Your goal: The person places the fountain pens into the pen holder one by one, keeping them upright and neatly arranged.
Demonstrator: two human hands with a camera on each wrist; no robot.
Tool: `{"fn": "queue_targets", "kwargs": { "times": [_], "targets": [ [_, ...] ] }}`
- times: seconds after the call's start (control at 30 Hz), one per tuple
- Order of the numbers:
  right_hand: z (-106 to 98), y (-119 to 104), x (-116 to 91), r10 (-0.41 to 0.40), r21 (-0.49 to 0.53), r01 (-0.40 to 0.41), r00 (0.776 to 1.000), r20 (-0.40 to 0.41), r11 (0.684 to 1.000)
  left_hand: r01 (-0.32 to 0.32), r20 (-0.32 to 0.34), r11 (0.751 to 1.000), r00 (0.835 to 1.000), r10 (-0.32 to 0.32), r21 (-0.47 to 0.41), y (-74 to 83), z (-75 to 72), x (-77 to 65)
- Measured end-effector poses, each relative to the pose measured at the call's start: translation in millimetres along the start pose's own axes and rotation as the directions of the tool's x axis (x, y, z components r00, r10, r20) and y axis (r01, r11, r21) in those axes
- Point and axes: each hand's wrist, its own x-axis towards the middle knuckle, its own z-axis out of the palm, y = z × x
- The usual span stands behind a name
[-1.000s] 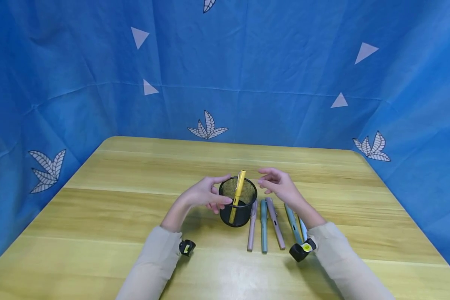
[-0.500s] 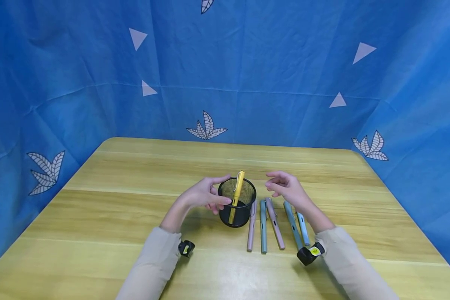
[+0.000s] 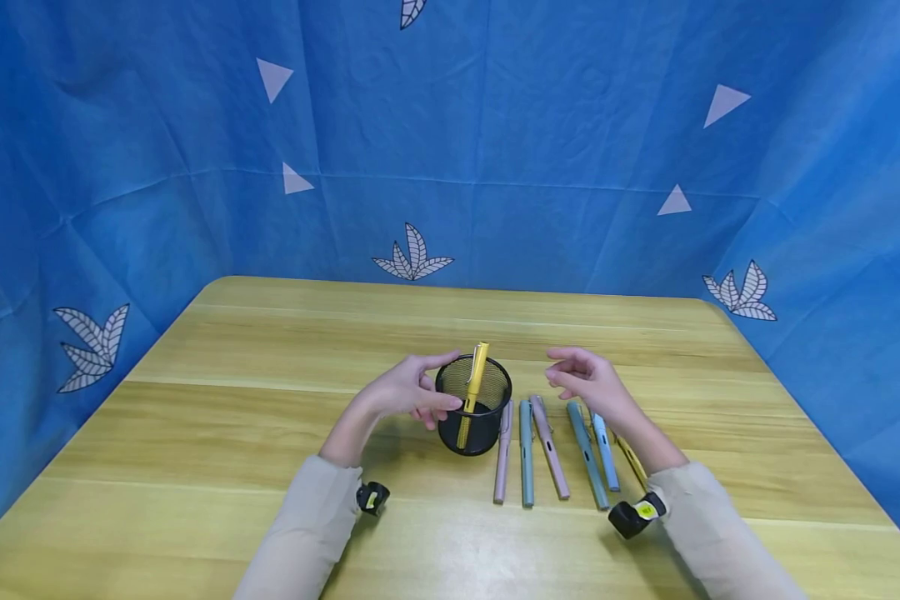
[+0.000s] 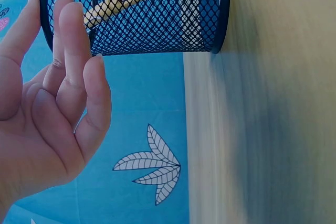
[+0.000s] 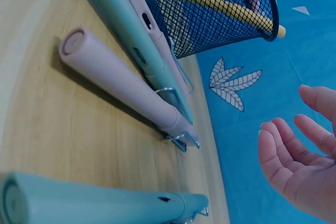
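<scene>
A black mesh pen holder (image 3: 474, 433) stands upright on the table, with a yellow pen (image 3: 476, 377) leaning inside it. My left hand (image 3: 408, 387) holds the holder at its rim, thumb on the near side and index finger on the far side. In the left wrist view the other fingers (image 4: 86, 90) bend loosely beside the mesh. Nothing is in my right hand (image 3: 588, 383), which hovers above the pens with fingers loosely bent. Below it lie a teal pen (image 3: 588, 458) and a light blue pen (image 3: 605, 454). A yellow pen (image 3: 632, 460) is partly hidden by the right forearm.
Between the holder and my right hand lie a mauve pen (image 3: 503, 454), a teal pen (image 3: 527, 454) and a second mauve pen (image 3: 550, 450), in a row. They rest on a wooden table (image 3: 270, 333). Behind it hangs a blue cloth (image 3: 495, 125) with leaf prints.
My right hand has moved right, away from the pen holder. The light blue pen and the yellow pen on the table now show from under the forearm. My left hand stays on the holder.
</scene>
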Motion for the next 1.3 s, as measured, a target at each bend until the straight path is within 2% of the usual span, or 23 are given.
{"fn": "queue_targets", "kwargs": {
  "times": [0.3,0.63,0.83,1.3],
  "targets": [
    [-6.2,5.7,-4.6,-0.004,0.008,0.003,1.0,0.002,1.0,-0.003,0.0,1.0,1.0,0.003,0.001,-1.0,-0.8,-0.5],
    [-15.5,4.5,-15.2,0.047,-0.007,-0.047,0.999,-0.015,0.999,-0.011,0.004,1.0,1.0,0.011,0.015,0.5,-0.6,-0.5],
    [-20.9,7.1,-18.3,0.045,0.009,-0.045,0.999,-0.015,0.999,-0.012,0.005,1.0,1.0,0.012,0.01,-0.1,-0.4,-0.8],
    [-36.2,15.2,-26.1,0.066,-0.045,-0.067,0.998,-0.02,0.997,-0.013,0.002,1.0,1.0,0.013,0.008,-0.2,-0.3,-1.9]
  ]
}}
